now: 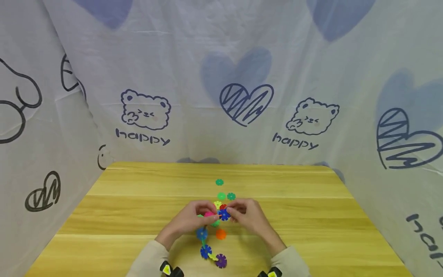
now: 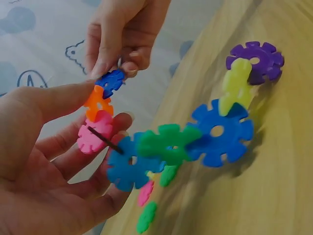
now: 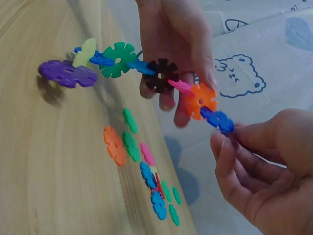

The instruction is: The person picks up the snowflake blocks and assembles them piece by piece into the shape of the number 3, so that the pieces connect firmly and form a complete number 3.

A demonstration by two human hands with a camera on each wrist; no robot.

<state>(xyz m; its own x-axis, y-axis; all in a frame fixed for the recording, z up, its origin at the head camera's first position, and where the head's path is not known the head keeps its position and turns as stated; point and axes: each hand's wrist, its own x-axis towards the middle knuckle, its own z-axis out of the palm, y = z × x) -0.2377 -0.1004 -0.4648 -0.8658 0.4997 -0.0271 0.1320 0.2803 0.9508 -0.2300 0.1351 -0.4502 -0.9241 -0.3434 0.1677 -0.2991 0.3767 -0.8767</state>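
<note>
R hand [image 1: 250,216]: grip narrow, thumb + fingers pinching far edge of dk blue plastic flower-shaped disc [image 3: 217,121], end pc of a chain of slotted discs, held up over the tabletop [image 1: 121,215]. L hand [image 1: 189,218]: grip holding next pc, orange plastic notched disc [image 3: 194,104], thumb on it; other fingers behind chain, loosely bent.

Chain cont. from orange: pink plastic notched disc [image 2: 90,139], black plastic notched disc [image 3: 155,82], lt blue plastic notched disc [image 2: 122,166], green plastic notched disc [image 2: 164,144], mid-blue plastic notched disc [image 2: 230,132], yellow plastic notched disc [image 2: 234,88], purple plastic notched disc [image 2: 269,61] at far end. Chain bends back twd wearer; can't tell if purple end touches wood.

Loose on wood, nr hands: orange flat disc [image 3: 115,146], apart from chain; pink flat disc [image 3: 147,154]; blue flat discs [image 3: 158,204] beside red flat disc [image 1: 223,206]. Green flat disc [image 1: 219,182] farthest out.

Behind: white cloth [image 1: 190,77] w/ hearts, bears, "happy".
</note>
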